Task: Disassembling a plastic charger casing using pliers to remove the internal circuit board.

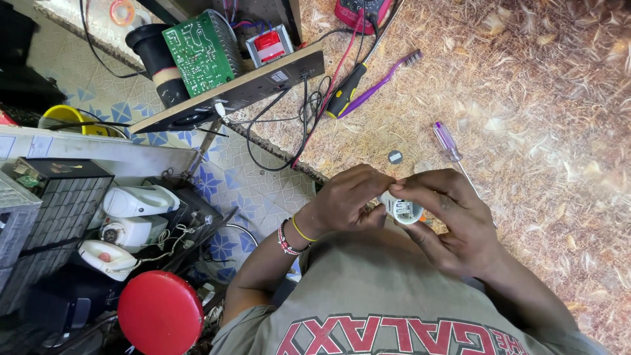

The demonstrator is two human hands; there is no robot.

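Small white round device (pixel 402 209) sat at lower centre of the frame, held between both hands just above the person's chest. Looked like a little plastic housing with an open face; inner detail too small to tell. Left hand (pixel 348 197) was curled narrow around its left side, fingertips pinching the top edge. Right hand (pixel 453 220) was cupped under and around the right side, thumb along the rim, gripping it. Beaded and yellow bracelets (pixel 292 235) were on the left wrist.

On the worn wooden bench (pixel 559 131): a small grey disc (pixel 395 156) just above the hands, a purple-handled screwdriver (pixel 448 141) near it to the right, a purple toothbrush (pixel 381 82) and a black-yellow screwdriver (pixel 343 92) lying crossed at upper centre. Red multimeter (pixel 361 10) was at the top edge, leads trailing down.

Upper left: a wooden board (pixel 250 85) stood on edge with a green circuit board (pixel 200 52), a red-and-white transformer (pixel 269 45) and a black cylinder (pixel 154 56).

Left side, on the tiled floor: white appliances (pixel 135 217), a dark gridded case (pixel 72 197), a red stool (pixel 161 312) at the bottom.
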